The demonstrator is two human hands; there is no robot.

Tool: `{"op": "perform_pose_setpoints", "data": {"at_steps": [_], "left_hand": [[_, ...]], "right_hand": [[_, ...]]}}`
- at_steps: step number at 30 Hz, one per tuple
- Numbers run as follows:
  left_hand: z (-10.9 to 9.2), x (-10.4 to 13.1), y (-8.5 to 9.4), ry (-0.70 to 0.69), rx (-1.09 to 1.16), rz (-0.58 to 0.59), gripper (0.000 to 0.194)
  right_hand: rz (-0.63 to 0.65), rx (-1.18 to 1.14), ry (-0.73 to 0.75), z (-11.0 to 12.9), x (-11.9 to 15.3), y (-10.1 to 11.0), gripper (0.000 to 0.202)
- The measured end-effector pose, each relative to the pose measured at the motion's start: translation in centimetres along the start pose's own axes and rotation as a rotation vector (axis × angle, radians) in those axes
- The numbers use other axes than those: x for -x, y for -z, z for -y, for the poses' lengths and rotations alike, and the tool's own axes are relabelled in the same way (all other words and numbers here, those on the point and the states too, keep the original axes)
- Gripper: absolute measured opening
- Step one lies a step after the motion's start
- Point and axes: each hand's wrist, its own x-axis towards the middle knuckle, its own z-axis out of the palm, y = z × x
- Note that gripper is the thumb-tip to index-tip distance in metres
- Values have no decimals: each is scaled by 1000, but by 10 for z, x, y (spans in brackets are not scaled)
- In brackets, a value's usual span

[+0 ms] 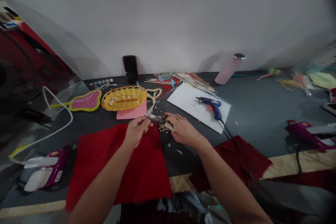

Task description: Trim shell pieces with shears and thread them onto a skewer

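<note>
Over the middle of the table, my right hand (181,128) is wrapped around the handle of a pair of dark hand pruners (158,118). The blades point left, toward my left hand (138,129). Its thumb and fingers are pinched together at the blade tips; whatever they hold is too small to make out. Below the pruners lie several small tan cut pieces (164,127), partly hidden by my right hand. Red felt cloth (123,168) spreads under my left hand and forearm.
A yellow wicker basket (124,104) holding a few small pale pieces sits on pink paper (131,113). Right of it, a blue glue gun (214,106) with a cord lies on a white board (189,103). A phone (130,69) and pink tumbler (229,70) stand behind.
</note>
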Motion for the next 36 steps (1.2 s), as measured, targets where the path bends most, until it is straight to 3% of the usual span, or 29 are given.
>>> {"op": "perform_pose_setpoints", "data": {"at_steps": [3, 20, 26, 36], "left_hand": [[1, 1, -1, -10, -34, 0, 21], [6, 2, -1, -48, -62, 18, 21], [5, 1, -3, -53, -91, 27, 16], [6, 2, 1, -97, -73, -5, 16]], "right_hand": [[-8, -12, -17, -1, -2, -3, 60], [96, 12, -32, 0, -2, 0, 67], [37, 57, -72, -2, -2, -2, 64], [64, 55, -54, 3, -4, -6, 72]]}}
